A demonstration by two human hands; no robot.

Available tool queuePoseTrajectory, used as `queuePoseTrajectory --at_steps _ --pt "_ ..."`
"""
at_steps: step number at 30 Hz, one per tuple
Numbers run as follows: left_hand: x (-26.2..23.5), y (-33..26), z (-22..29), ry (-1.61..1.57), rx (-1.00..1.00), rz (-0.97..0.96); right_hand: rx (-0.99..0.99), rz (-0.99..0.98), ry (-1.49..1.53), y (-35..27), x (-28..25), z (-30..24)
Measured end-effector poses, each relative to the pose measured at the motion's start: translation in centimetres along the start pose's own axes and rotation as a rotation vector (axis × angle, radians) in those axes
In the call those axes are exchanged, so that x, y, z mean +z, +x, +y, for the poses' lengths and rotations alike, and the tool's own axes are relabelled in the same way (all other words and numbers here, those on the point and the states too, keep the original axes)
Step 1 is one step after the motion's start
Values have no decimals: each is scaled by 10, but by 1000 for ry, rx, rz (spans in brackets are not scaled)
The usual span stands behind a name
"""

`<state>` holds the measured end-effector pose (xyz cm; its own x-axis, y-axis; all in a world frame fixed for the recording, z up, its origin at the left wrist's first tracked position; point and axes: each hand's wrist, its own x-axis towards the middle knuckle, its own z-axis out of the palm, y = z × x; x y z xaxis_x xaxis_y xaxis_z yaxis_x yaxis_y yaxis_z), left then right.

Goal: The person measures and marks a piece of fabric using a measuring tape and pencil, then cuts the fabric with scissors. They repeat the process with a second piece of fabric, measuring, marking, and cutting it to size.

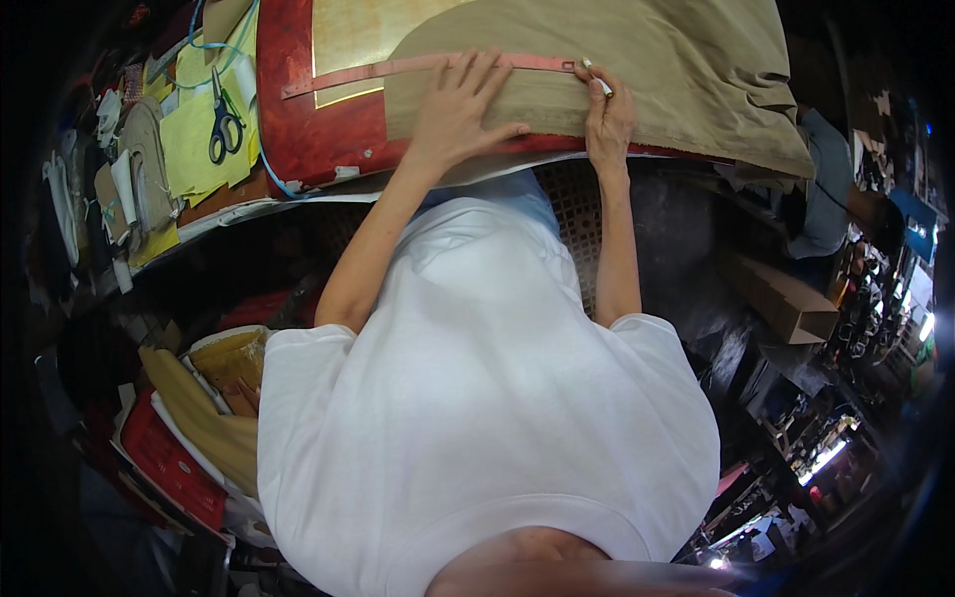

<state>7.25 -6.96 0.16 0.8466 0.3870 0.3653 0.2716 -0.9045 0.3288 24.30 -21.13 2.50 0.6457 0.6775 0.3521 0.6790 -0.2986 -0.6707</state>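
Observation:
Khaki cloth [686, 85] lies over the red-topped table [328, 144] in front of me. A flat pinkish-red ruler [348, 76] runs across the cloth and past its left edge. My left hand [463, 107] presses flat with fingers spread, its fingertips on the ruler and its palm over the cloth. At the ruler's right end, my right hand [610, 117] pinches a short white stick [600, 84], pen or chalk I cannot tell. Its upper end is close to the ruler's end.
On the left of the table, dark-handled scissors [225, 129] lie on yellow paper pieces [187, 149], near a thin blue cord [267, 159]. A cardboard box [786, 298] stands at the right. Folded fabrics [204, 398] are stacked at my lower left. Another person [831, 189] is at the far right.

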Motion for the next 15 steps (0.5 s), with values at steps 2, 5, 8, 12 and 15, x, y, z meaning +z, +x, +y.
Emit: queuePoseTrajectory --at_steps 2,5,8,12,15 --pt "0 0 0 5 -26 -42 -9 -5 7 0 0 0" --pt "1 0 1 -60 -5 -14 -8 8 -18 -1 1 0" --pt "1 1 0 1 36 1 24 -9 -38 0 1 0" --pt "0 2 2 19 54 41 108 -52 63 9 0 -4" --pt "0 2 6 13 42 35 129 -65 56 21 6 -17"
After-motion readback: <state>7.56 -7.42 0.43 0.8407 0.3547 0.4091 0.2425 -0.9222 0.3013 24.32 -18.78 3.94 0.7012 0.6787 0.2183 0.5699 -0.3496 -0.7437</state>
